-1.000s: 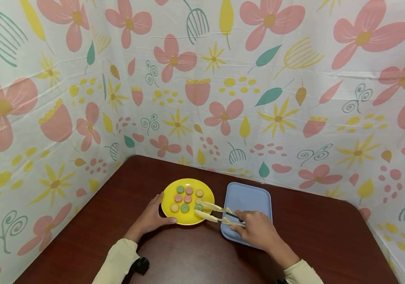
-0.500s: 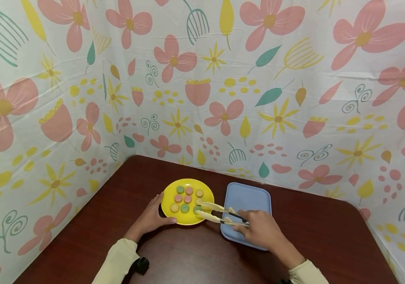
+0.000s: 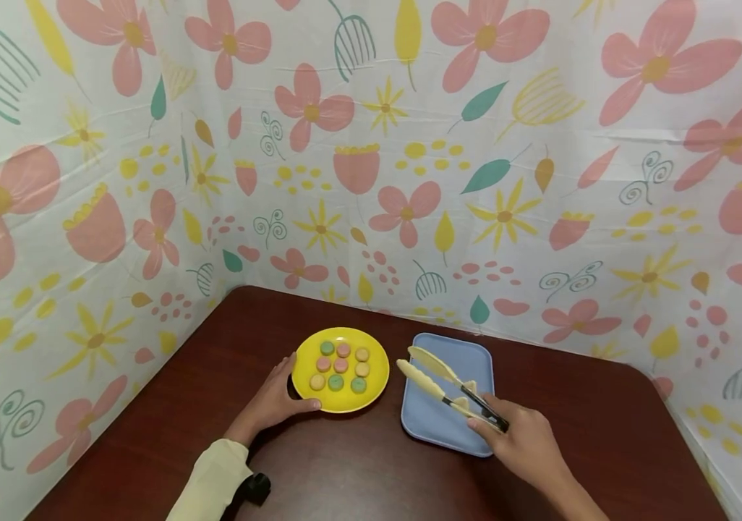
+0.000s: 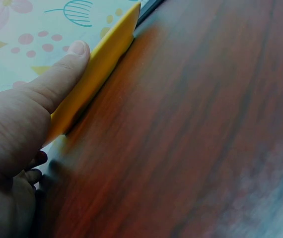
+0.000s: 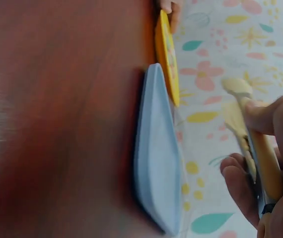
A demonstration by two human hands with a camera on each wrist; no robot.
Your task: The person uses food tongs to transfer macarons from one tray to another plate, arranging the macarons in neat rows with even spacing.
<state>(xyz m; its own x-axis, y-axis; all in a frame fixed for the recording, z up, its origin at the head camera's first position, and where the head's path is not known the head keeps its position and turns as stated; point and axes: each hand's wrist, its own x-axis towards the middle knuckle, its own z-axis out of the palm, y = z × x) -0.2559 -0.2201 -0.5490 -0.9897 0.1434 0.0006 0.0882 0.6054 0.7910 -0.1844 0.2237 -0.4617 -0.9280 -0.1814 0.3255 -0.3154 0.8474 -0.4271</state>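
Observation:
A round yellow plate bears several small macarons in green, pink and cream. My left hand holds the plate's left side, with its thumb along the near rim and the fingers round the far side. In my right hand is a pair of tongs with pale cream tips, which the thumb and fingers grip by the handle. The tips stand apart with nothing between them, over the blue tray. In the right wrist view the tongs are above the level of the tray.
The rectangular blue tray lies just right of the plate on a dark brown table. A floral cloth hangs along the table's back and left sides. A black band is on the left wrist.
My right hand has drawn the tongs back from the green macaron at the plate's right side, to the right and over the tray. That macaron stays on the plate. The left hand keeps its hold.

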